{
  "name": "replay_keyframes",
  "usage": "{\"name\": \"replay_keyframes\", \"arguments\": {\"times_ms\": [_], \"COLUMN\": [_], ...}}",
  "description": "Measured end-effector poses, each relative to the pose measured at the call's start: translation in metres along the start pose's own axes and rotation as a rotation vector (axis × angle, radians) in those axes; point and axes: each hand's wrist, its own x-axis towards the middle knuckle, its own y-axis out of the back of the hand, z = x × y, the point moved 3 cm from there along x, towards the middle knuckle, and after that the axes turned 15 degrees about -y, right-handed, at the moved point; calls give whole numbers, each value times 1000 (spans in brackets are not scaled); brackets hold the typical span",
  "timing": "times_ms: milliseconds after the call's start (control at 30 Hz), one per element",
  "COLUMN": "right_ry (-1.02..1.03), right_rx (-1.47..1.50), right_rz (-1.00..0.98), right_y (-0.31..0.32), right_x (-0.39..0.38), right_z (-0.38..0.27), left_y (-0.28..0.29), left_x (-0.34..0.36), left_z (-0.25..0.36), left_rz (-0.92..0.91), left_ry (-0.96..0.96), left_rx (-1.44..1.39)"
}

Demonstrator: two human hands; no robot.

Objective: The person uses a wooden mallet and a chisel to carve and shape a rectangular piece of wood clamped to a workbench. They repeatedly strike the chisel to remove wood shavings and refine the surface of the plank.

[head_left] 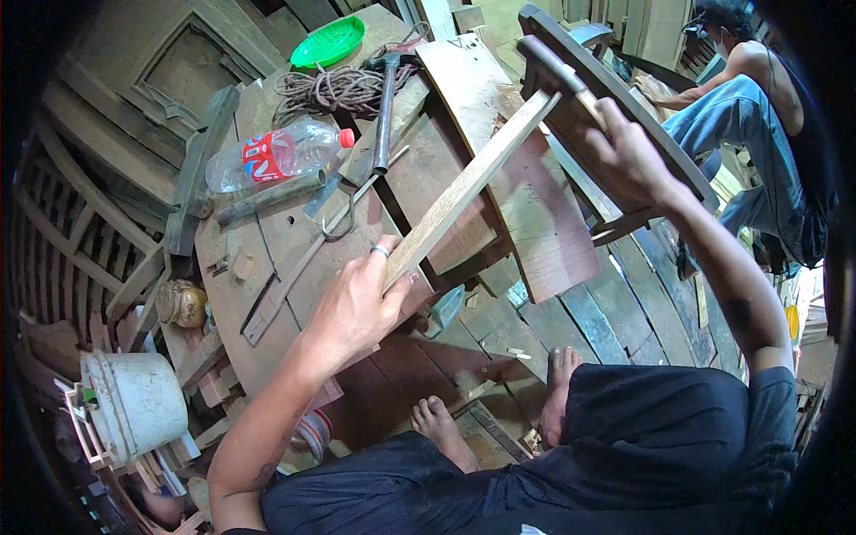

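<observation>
My left hand is closed around the near end of a pale wooden strip, which slants up and away to the right. In my right hand, fingers wrapped round it, is a dark bar-shaped tool with a lighter handle; its exact kind is unclear. The tool lies close to the strip's far end; whether they touch I cannot tell. Beneath the strip, a wide wooden board leans over the edge of the wooden bench. A claw hammer lies left of the strip.
Beside the hammer lie a clear plastic bottle, coiled rope, a green bowl and a metal hook. A dark wooden panel stands beyond my right hand. Another person sits at right. A white bucket stands lower left.
</observation>
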Motion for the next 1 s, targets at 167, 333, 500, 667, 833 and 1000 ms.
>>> {"name": "replay_keyframes", "arguments": {"times_ms": [167, 333, 500, 667, 833, 1000], "right_ry": [105, 244, 50, 37, -29, -146], "right_rx": [53, 35, 233, 306, 303, 591], "right_rz": [-183, -120, -229, -197, -234, -334], "right_y": [-13, -14, 1, 1, 6, 12], "right_x": [-25, -11, -12, -4, 0, -6], "right_z": [-24, -7, -9, -6, -7, -21], "left_y": [-2, -2, -3, -3, -4, -4], "left_x": [0, 1, 0, -1, 0, -1], "left_z": [-2, -1, -2, -2, -3, -5], "left_rz": [42, 34, 26, 42, 48, 27], "left_ry": [-74, -25, -47, -60, -73, -42], "left_rx": [16, 36, 105, 83, 103, 95]}}
